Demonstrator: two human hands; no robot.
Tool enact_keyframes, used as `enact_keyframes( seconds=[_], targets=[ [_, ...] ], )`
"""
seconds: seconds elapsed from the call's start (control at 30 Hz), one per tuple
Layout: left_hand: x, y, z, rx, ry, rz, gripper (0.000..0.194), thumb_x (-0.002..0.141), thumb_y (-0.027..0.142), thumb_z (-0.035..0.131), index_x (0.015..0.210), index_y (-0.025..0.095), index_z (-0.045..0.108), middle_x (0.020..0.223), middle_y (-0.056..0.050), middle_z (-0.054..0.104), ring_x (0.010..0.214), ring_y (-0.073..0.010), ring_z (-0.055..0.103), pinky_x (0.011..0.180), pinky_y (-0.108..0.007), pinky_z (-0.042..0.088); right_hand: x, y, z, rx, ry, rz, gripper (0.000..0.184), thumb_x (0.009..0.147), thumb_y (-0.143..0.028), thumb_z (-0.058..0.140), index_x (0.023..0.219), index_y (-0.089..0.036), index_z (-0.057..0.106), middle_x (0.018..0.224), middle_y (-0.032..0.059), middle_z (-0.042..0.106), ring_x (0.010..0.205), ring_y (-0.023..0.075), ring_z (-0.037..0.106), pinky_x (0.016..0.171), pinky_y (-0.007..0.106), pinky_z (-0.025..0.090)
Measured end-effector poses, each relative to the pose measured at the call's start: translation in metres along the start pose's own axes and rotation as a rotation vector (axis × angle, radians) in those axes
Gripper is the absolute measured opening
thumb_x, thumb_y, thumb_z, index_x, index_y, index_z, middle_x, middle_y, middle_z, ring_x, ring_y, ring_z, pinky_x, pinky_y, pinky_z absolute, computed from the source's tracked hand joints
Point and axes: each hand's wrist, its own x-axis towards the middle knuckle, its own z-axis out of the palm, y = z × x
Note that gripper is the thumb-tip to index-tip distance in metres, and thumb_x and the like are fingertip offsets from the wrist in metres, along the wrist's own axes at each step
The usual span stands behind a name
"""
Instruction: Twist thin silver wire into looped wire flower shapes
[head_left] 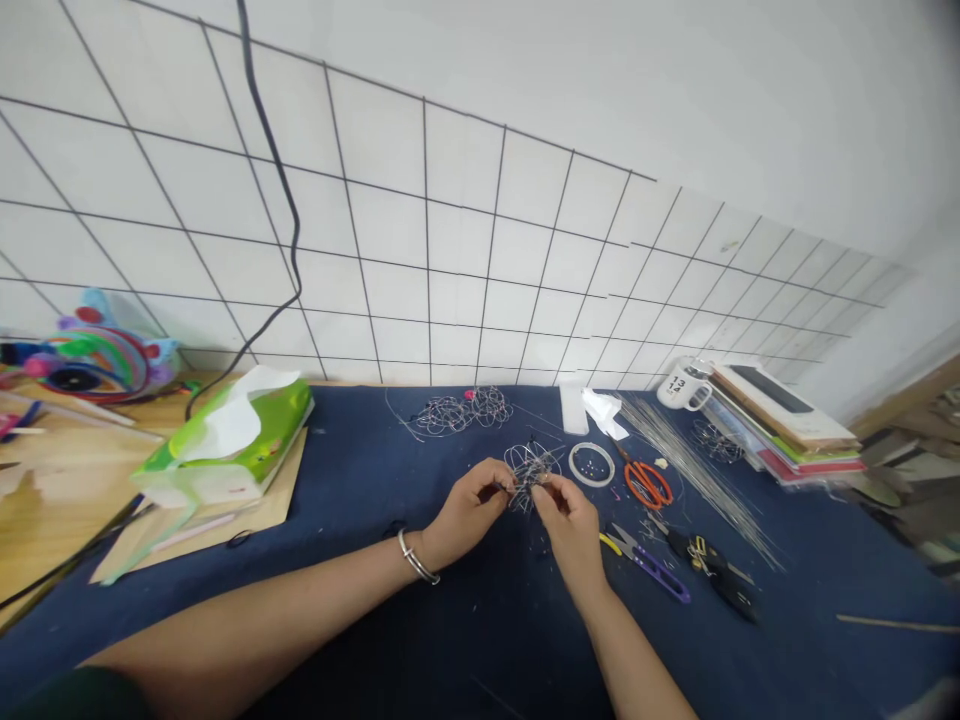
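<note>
Above the middle of the dark blue cloth, a tangled, looped ball of thin silvery wire (pixel 531 462) is between my two hands. My left hand (pixel 474 500) pinches its left side, thumb and forefinger pressed together. On the right side, my right hand (pixel 568 520) grips it with thumb and fingers closed. The fingertips partly hide the wire where they meet it. Just right of my right hand lie a ring-shaped white dish (pixel 592 464) with tiny bits inside, orange-handled scissors (pixel 648 484) and purple-handled snips (pixel 660 574).
Other wire tangles (pixel 450 413) lie behind my hands. Straight wires (pixel 701 470), black pliers (pixel 720 575), a white mug (pixel 682 388) and a stack of books (pixel 795 425) are at right. A green tissue pack (pixel 274 430) stands at left. A wire grid (pixel 427 240) covers the wall.
</note>
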Motion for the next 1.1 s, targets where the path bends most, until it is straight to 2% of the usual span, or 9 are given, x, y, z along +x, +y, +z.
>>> enact_keyframes(
  seconds=[0.2, 0.37, 0.43, 0.5, 0.57, 0.63, 0.77, 0.9, 1.1],
  targets=[
    [-0.003, 0.007, -0.002, 0.178, -0.155, 0.201, 0.015, 0.078, 0.005, 0.044, 0.083, 0.016, 0.054, 0.089, -0.006, 0.052, 0.088, -0.0148, 0.05, 0.079, -0.03, 0.043, 0.004, 0.005, 0.001, 0.471, -0.113, 0.281, 0.021, 0.071, -0.035, 0.064, 0.081, -0.017, 0.062, 0.054, -0.0048, 0.046, 0.047, 0.0074, 0.039, 0.047, 0.021, 0.032],
    [-0.004, 0.012, -0.004, 0.153, -0.246, 0.261, 0.021, 0.079, 0.009, 0.048, 0.097, 0.018, 0.054, 0.097, -0.008, 0.054, 0.095, -0.0173, 0.05, 0.085, -0.034, 0.042, 0.008, 0.009, -0.001, 0.663, -0.092, 0.357, 0.015, 0.065, -0.027, 0.067, 0.073, -0.016, 0.061, 0.055, -0.0045, 0.047, 0.047, 0.0063, 0.04, 0.046, 0.02, 0.031],
    [-0.005, 0.014, -0.004, 0.063, -0.244, 0.195, 0.027, 0.08, 0.011, 0.05, 0.106, 0.019, 0.049, 0.102, -0.009, 0.054, 0.096, -0.018, 0.051, 0.087, -0.036, 0.042, 0.009, 0.011, -0.001, 0.672, -0.071, 0.36, 0.014, 0.065, -0.025, 0.067, 0.074, -0.016, 0.061, 0.057, -0.0038, 0.05, 0.048, 0.0068, 0.042, 0.047, 0.02, 0.033],
    [-0.005, 0.016, -0.002, -0.099, -0.201, 0.054, 0.029, 0.083, 0.015, 0.047, 0.111, 0.019, 0.043, 0.104, -0.009, 0.054, 0.092, -0.0169, 0.053, 0.084, -0.035, 0.043, 0.009, 0.011, -0.001, 0.644, -0.057, 0.358, 0.014, 0.065, -0.026, 0.067, 0.073, -0.017, 0.061, 0.057, -0.0036, 0.052, 0.048, 0.0073, 0.043, 0.048, 0.02, 0.034],
    [-0.003, 0.016, -0.001, -0.27, -0.151, -0.095, 0.022, 0.086, 0.018, 0.042, 0.109, 0.019, 0.042, 0.101, -0.009, 0.053, 0.084, -0.0147, 0.055, 0.078, -0.033, 0.046, 0.008, 0.011, -0.001, 0.608, -0.05, 0.341, 0.013, 0.065, -0.027, 0.066, 0.071, -0.016, 0.061, 0.054, -0.0041, 0.05, 0.047, 0.0073, 0.042, 0.047, 0.02, 0.033],
    [0.0, 0.015, 0.0, -0.355, -0.136, -0.182, 0.017, 0.086, 0.021, 0.044, 0.103, 0.017, 0.045, 0.092, -0.006, 0.053, 0.077, -0.0126, 0.053, 0.071, -0.029, 0.046, 0.007, 0.01, 0.0, 0.57, -0.062, 0.315, 0.014, 0.066, -0.028, 0.066, 0.068, -0.016, 0.06, 0.052, -0.0046, 0.048, 0.046, 0.0067, 0.04, 0.047, 0.02, 0.031],
    [0.006, 0.011, -0.003, -0.364, -0.216, -0.236, 0.024, 0.079, 0.02, 0.057, 0.101, 0.016, 0.049, 0.083, -0.002, 0.053, 0.071, -0.0106, 0.049, 0.066, -0.025, 0.043, 0.006, 0.009, 0.0, 0.49, -0.151, 0.303, 0.014, 0.067, -0.028, 0.066, 0.068, -0.015, 0.062, 0.052, -0.0042, 0.05, 0.046, 0.0063, 0.039, 0.047, 0.02, 0.03],
    [0.008, 0.01, -0.006, -0.344, -0.278, -0.251, 0.017, 0.077, 0.022, 0.059, 0.09, 0.014, 0.052, 0.08, -0.002, 0.053, 0.071, -0.0102, 0.049, 0.067, -0.025, 0.042, 0.007, 0.01, 0.0, 0.458, -0.175, 0.319, 0.014, 0.066, -0.027, 0.066, 0.072, -0.015, 0.064, 0.054, -0.0034, 0.052, 0.046, 0.0063, 0.039, 0.046, 0.02, 0.028],
    [0.011, 0.007, -0.011, -0.138, -0.329, -0.198, 0.012, 0.074, 0.023, 0.06, 0.08, 0.013, 0.056, 0.073, 0.0, 0.051, 0.065, -0.0093, 0.047, 0.062, -0.023, 0.04, 0.006, 0.013, 0.003, 0.506, -0.201, 0.393, 0.016, 0.061, -0.025, 0.069, 0.071, -0.014, 0.064, 0.054, -0.0039, 0.051, 0.043, 0.0053, 0.037, 0.043, 0.019, 0.024]
  ],
)
